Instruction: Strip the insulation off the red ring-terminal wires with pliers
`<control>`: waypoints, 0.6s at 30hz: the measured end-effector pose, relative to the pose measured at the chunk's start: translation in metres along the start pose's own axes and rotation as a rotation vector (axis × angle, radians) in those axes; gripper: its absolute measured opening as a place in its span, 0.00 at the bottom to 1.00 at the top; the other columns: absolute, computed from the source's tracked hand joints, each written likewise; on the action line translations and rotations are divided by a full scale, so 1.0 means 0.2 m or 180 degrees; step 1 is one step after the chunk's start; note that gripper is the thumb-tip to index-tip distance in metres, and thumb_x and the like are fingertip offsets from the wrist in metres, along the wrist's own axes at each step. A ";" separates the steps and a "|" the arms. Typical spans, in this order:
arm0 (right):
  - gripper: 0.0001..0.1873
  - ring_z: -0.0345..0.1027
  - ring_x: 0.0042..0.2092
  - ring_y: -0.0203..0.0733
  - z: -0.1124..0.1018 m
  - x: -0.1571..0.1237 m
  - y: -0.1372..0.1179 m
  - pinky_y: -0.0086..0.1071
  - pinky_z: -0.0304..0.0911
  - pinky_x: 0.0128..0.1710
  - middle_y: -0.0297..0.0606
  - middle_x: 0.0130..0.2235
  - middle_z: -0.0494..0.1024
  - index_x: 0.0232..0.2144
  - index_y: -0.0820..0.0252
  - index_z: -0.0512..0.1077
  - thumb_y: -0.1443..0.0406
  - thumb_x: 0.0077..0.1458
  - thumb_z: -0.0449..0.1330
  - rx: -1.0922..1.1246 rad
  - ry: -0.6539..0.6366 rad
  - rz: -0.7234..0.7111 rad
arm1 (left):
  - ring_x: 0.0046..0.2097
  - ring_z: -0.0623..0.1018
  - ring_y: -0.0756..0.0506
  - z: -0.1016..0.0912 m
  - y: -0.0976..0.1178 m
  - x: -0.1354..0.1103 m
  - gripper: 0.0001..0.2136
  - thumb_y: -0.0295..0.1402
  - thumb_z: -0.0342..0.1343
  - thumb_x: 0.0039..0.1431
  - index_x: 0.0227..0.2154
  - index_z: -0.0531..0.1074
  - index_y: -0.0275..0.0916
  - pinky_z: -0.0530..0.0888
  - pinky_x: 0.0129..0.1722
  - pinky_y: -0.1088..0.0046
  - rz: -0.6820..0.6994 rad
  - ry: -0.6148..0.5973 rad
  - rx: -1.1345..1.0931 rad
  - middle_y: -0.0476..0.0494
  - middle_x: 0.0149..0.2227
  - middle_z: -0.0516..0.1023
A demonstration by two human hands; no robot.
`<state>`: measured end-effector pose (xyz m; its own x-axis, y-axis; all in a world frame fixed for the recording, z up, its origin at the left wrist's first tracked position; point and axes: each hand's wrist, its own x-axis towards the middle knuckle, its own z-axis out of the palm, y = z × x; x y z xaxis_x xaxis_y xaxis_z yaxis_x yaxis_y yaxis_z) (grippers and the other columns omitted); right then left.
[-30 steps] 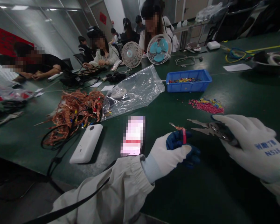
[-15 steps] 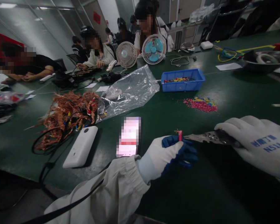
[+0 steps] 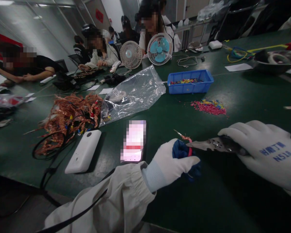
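My left hand [image 3: 176, 158], in a white glove with blue-coated fingers, is closed on a short red wire [image 3: 190, 149]. A strand of bare copper sticks out of the wire's upper end and points up to the left. My right hand [image 3: 262, 150], in a matching glove, is wrapped round the dark handles of wire-stripping pliers [image 3: 214, 144]. The jaw tips of the pliers meet the red wire just above my left fingers. Beyond them lies a pile of pink, yellow and blue insulation scraps [image 3: 210, 106].
A blue bin [image 3: 190, 87] of coloured bits stands behind the scraps. To the left are a phone [image 3: 134, 142], a white power bank [image 3: 83, 152], a clear plastic bag [image 3: 140, 94] and a tangle of copper wires [image 3: 68, 116]. Two fans [image 3: 160, 49] and several people are across the table.
More bare copper now shows above my left hand, slanting to the left. The pliers have shifted slightly left, their tips now against the red wire. My left fingers have changed their grip.
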<state>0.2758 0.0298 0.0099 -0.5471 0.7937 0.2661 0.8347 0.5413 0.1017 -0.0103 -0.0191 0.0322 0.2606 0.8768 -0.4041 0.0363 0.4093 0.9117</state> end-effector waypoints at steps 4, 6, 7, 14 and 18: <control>0.17 0.69 0.38 0.53 -0.03 0.00 -0.06 0.50 0.65 0.36 0.42 0.39 0.79 0.40 0.47 0.76 0.61 0.52 0.49 -0.0384 0.0048 0.0349 | 0.40 0.84 0.40 0.00 -0.02 0.01 0.17 0.38 0.73 0.54 0.43 0.78 0.36 0.81 0.41 0.60 0.0024 0.0006 0.0256 0.37 0.41 0.84; 0.16 0.68 0.37 0.54 -0.04 -0.01 -0.07 0.50 0.65 0.35 0.42 0.39 0.79 0.39 0.47 0.75 0.60 0.53 0.49 -0.0566 0.0221 0.0350 | 0.42 0.84 0.38 0.00 -0.02 0.01 0.18 0.40 0.73 0.54 0.44 0.78 0.36 0.81 0.43 0.57 0.0014 0.0045 0.0442 0.35 0.42 0.84; 0.16 0.68 0.38 0.54 -0.05 -0.02 -0.07 0.51 0.64 0.35 0.43 0.40 0.79 0.39 0.46 0.75 0.61 0.53 0.49 -0.0626 0.0269 0.0313 | 0.43 0.84 0.37 0.00 -0.02 0.01 0.18 0.40 0.72 0.54 0.44 0.79 0.36 0.81 0.45 0.55 0.0018 0.0059 0.0533 0.34 0.43 0.84; 0.12 0.66 0.35 0.56 -0.04 -0.04 -0.09 0.51 0.60 0.32 0.46 0.35 0.76 0.35 0.46 0.73 0.59 0.53 0.50 -0.0700 0.0039 0.0761 | 0.44 0.82 0.36 0.03 0.01 0.01 0.17 0.41 0.70 0.56 0.43 0.79 0.35 0.79 0.48 0.53 0.0101 0.0177 0.1074 0.36 0.43 0.83; 0.13 0.67 0.38 0.57 -0.05 -0.04 -0.05 0.52 0.62 0.34 0.43 0.38 0.78 0.37 0.44 0.72 0.57 0.52 0.51 -0.0586 0.0105 0.0630 | 0.45 0.82 0.36 0.02 0.01 0.01 0.17 0.42 0.70 0.57 0.44 0.79 0.36 0.78 0.49 0.53 0.0109 0.0166 0.1146 0.37 0.43 0.83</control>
<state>0.2722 0.0150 0.0156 -0.3723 0.8679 0.3287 0.9243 0.3145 0.2163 -0.0067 -0.0180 0.0344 0.2184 0.9039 -0.3677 0.3681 0.2726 0.8889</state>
